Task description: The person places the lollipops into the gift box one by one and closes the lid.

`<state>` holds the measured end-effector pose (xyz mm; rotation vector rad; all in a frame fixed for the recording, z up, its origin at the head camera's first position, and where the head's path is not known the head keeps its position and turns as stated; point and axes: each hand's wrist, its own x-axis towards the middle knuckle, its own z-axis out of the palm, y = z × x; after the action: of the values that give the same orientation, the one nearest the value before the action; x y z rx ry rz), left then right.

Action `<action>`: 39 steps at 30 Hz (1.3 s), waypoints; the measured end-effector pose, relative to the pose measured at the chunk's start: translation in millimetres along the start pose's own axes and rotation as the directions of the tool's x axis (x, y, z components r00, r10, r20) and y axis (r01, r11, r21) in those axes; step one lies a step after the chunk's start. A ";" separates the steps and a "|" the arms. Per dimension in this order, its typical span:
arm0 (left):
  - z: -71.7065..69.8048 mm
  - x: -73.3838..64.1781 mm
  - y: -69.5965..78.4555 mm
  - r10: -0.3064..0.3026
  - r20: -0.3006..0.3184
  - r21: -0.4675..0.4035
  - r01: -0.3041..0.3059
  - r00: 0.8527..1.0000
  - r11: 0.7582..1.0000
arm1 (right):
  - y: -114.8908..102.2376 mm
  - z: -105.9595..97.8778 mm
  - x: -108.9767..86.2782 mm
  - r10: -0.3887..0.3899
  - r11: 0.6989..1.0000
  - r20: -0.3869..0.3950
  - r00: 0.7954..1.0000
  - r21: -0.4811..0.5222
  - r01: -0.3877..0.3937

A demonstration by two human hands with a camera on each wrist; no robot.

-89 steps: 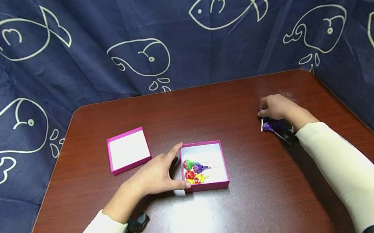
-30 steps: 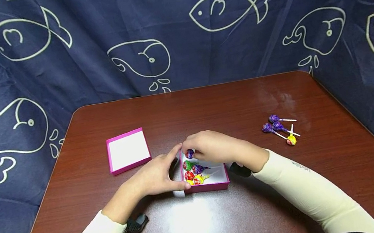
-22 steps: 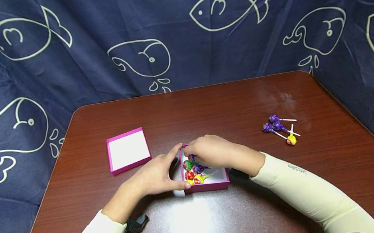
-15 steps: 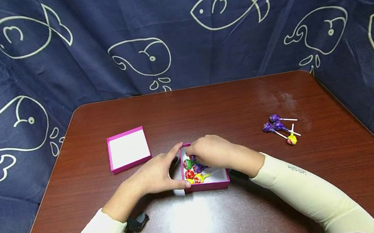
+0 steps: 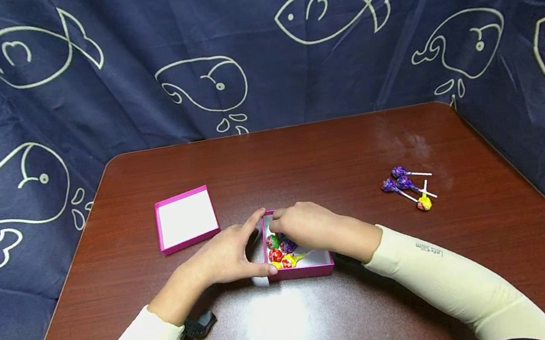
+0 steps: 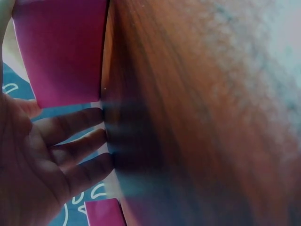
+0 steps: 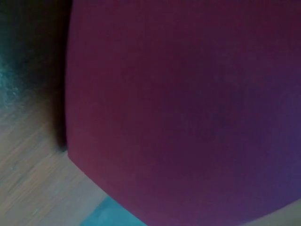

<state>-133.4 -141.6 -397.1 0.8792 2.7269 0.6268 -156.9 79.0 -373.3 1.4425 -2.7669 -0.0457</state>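
My left hand [image 5: 229,254] grips the left side of a pink open box [image 5: 301,272], thumb at the front corner and index finger at the back one. In the left wrist view the other fingers [image 6: 82,146] spread beside the box wall [image 6: 63,52]. Over the box, my right hand [image 5: 312,225] has its fingers down inside, on a purple lollipop [image 5: 281,235] that it mostly hides. Along the box's left side lie a green lollipop [image 5: 273,241], another purple lollipop [image 5: 288,246], a red lollipop [image 5: 275,255] and yellow lollipops [image 5: 288,261]. The right wrist view shows only the box wall [image 7: 183,113].
A pink lid with a white inside [image 5: 187,218] lies left of the box. Purple lollipops [image 5: 403,182] and one yellow lollipop [image 5: 424,203] lie on the right of the brown table [image 5: 376,295]. A dark blue cloth [image 5: 250,20] hangs behind.
My right hand has come from the lollipop pile at the right into the box with a purple lollipop, then shifted slightly toward the front. The left hand has stayed on the box.
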 end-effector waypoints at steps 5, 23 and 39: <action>0.4 0.3 0.2 0.002 -0.005 -0.001 -0.002 1.000 1.000 | -1.2 1.0 -1.5 -0.007 1.000 0.001 1.000 -0.019 0.007; -1.9 0.7 1.3 0.011 -0.006 0.008 -0.011 1.000 1.000 | 1.4 -1.3 -1.7 -0.003 0.997 -0.011 1.000 0.079 0.004; -1.1 0.3 -0.6 -0.004 0.015 0.002 0.004 1.000 1.000 | 5.7 -8.9 -6.1 0.001 0.983 -0.016 1.000 0.186 0.002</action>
<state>-134.3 -142.2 -396.5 0.8750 2.7164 0.6139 -157.8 87.1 -364.3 1.4734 -2.8235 0.2296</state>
